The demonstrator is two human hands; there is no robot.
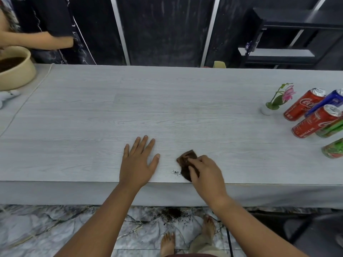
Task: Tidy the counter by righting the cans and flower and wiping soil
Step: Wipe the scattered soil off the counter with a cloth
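Legible writing: "Coca-Cola" script and "RECYCLE ME" on the two red cans [304, 104] [316, 121]. Count: five upright cans, namely two red, one blue can [329, 101], and two green cans [331, 129] [333, 148]; one flower [288, 93] standing in a small white vase [266, 110].

The right hand [206, 175] is closed on a brown cloth [187, 160], pressing it to the counter [167, 101]. A small patch of soil [176, 172] lies just left of the cloth, between both hands. The left hand [138, 160] rests flat, fingers spread, holding nothing. The cans stand well right of the grip.
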